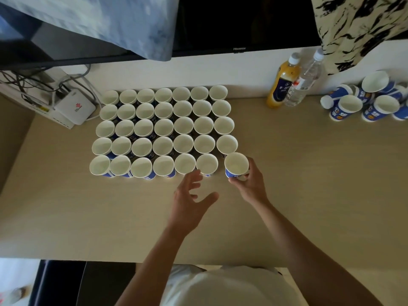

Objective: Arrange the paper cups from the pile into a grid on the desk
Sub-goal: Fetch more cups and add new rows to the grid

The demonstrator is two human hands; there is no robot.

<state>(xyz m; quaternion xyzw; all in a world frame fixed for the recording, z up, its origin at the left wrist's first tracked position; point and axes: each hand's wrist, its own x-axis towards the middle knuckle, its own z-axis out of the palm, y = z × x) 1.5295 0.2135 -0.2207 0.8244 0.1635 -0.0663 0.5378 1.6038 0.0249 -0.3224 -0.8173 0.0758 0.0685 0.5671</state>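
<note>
You are looking down on a pale beige desk (309, 173) pushed against a white wall. Your right hand (249, 184) is wrapped around a blue and white paper cup (236, 165), upright, at the near right corner of the grid of cups (163, 131), just beside its neighbour in the front row. Your left hand (189, 202) hovers open above the desk, fingers spread, its fingertips close to the front row and holding nothing. The grid has five rows, mouths up, packed rim to rim. At the far right lies the pile of cups (364, 100), some tipped on their sides. Between grid and pile stand an orange drink bottle (282, 85) and a clear water bottle (305, 82), touching each other. At the far left a white router (75, 108) sits among cables. A dark screen (242, 25) hangs above, with cloth draped at both upper corners.
</note>
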